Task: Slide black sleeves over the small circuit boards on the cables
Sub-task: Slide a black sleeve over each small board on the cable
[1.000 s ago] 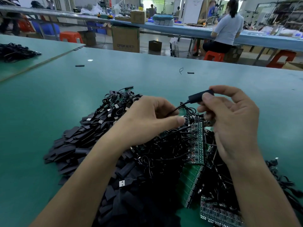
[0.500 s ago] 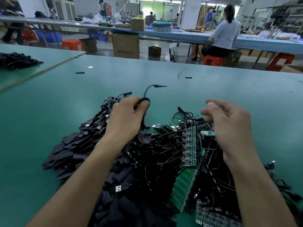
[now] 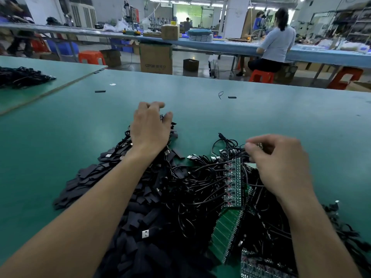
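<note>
Released the finished piece onto the pile at centre frame, left grip spread and empty above it, then pinched right grip on a fresh cable, blurred, by the boards right of centre, likely starting the next piece, sleeves waiting lower left.

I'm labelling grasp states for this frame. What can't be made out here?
Head view:
1. Left hand: its back hides any hold on the sleeves.
2. Right hand: blurred; what its fingers hold, if anything, is unreadable.
3. Lowest board: cut by bottom edge.
</note>
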Demonstrator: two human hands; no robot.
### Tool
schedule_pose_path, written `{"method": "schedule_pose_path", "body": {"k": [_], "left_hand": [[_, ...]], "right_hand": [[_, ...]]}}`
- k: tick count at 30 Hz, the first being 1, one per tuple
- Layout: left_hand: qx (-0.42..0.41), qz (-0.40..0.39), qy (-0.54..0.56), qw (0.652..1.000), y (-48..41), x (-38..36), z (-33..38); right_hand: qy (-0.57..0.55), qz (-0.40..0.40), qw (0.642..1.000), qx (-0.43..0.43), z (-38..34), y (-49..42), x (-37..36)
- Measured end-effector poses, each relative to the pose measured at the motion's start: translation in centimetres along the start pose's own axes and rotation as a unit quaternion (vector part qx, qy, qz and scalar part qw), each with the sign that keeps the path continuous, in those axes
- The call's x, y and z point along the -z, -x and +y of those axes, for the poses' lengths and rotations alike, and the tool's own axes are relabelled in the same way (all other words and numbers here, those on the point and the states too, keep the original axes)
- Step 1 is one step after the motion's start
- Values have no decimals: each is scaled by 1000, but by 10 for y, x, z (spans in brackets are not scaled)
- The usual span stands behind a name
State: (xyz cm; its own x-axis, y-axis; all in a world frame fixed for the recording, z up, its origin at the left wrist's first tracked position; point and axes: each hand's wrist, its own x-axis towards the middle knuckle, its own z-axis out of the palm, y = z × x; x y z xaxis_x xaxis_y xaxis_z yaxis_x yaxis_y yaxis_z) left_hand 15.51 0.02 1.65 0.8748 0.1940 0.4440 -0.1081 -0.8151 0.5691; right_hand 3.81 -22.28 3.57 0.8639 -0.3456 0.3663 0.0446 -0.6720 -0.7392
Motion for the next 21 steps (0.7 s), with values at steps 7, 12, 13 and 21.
{"method": "schedule_pose_path", "body": {"k": [7, 12, 13, 21], "left_hand": [[-157, -252, 304, 905, 47, 23, 41], [-252, -248, 302, 885, 61, 32, 45], [-255, -240, 310, 884, 61, 33, 44], [-56, 56, 362, 929, 53, 38, 24]], "right_hand": [[-185, 32, 977, 102, -25, 13, -1], [-207, 55, 964, 160, -37, 23, -6], [-205, 61, 963, 162, -37, 24, -7], [-47, 23, 983, 175, -35, 25, -13]]}}
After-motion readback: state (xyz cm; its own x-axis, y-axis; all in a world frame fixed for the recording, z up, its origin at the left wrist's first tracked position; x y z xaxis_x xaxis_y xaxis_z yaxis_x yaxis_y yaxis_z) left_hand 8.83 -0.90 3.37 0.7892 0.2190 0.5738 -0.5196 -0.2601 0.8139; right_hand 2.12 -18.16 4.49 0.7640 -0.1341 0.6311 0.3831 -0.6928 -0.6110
